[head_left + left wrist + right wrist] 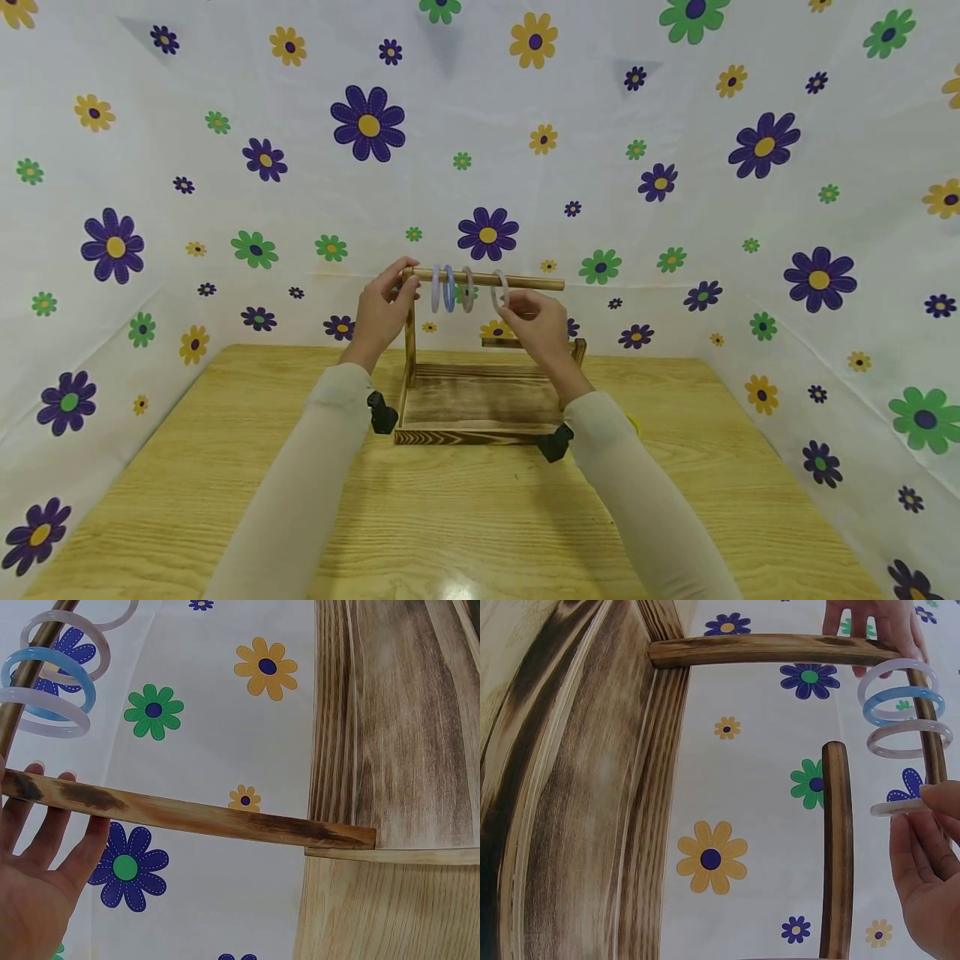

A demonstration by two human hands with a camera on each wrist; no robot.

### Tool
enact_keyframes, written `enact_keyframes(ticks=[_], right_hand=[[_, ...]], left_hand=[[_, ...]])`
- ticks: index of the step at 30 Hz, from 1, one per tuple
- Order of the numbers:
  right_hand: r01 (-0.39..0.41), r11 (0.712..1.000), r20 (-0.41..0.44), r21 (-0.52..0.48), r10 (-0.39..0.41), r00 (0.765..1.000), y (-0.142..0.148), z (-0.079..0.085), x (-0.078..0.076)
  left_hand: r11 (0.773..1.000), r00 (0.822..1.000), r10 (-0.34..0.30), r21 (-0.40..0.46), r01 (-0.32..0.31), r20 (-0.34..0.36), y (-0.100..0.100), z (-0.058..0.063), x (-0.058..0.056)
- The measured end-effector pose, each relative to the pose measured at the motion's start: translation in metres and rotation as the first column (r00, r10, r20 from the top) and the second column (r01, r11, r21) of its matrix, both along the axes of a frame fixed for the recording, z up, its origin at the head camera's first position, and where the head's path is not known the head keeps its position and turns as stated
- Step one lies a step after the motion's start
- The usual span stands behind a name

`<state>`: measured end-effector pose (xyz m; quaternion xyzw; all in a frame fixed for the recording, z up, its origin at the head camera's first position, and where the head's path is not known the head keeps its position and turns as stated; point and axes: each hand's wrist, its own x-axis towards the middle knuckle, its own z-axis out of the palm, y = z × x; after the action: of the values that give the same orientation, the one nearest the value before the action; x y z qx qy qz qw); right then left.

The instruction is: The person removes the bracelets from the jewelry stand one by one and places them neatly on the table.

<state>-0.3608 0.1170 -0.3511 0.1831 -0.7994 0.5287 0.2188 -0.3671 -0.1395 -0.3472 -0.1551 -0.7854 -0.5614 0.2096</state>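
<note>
My left hand grips the upper corner of the wooden bangle stand, where the post meets the top rod. Its fingers reach behind the post in the left wrist view. Between thumb and fingers, my right hand pinches a pale whitish bangle that encircles the rod. Nearer the left hand, a lavender bangle, a blue bangle and a brownish-pink bangle hang on the same rod, the first two close together.
Below the rod lies the stand's wooden tray base on the table. A lower, shorter rod stands out on the right side. Something yellow shows behind the right sleeve. Flower-printed cloth encloses the back and sides.
</note>
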Motion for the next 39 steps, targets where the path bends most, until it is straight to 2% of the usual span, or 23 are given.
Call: enact_keyframes(ticks=[2,6,23,33,39], right_hand=[[0.0,1.0,0.003,-0.001,0.0,1.0,0.0,0.0,0.0],[0.003,1.0,0.016,0.007,-0.003,1.0,0.002,0.0,0.001],[0.01,1.0,0.03,0.001,-0.01,1.0,0.008,0.001,0.003],[0.036,0.999,0.017,0.016,-0.037,0.999,0.014,0.004,0.006],[0.035,0.999,-0.008,0.023,-0.035,0.999,0.017,0.004,0.006]], left_hand=[[1.0,1.0,0.003,0.002,-0.003,-0.006,-0.002,-0.006,-0.007],[1.0,1.0,0.004,0.001,-0.004,-0.009,-0.003,-0.008,-0.009],[1.0,1.0,-0.006,0.009,0.006,-0.002,-0.002,-0.006,-0.007],[1.0,1.0,-0.011,0.016,0.01,0.015,0.002,0.007,0.007],[1.0,1.0,-0.003,0.011,0.003,-0.013,-0.001,-0.002,-0.001]])
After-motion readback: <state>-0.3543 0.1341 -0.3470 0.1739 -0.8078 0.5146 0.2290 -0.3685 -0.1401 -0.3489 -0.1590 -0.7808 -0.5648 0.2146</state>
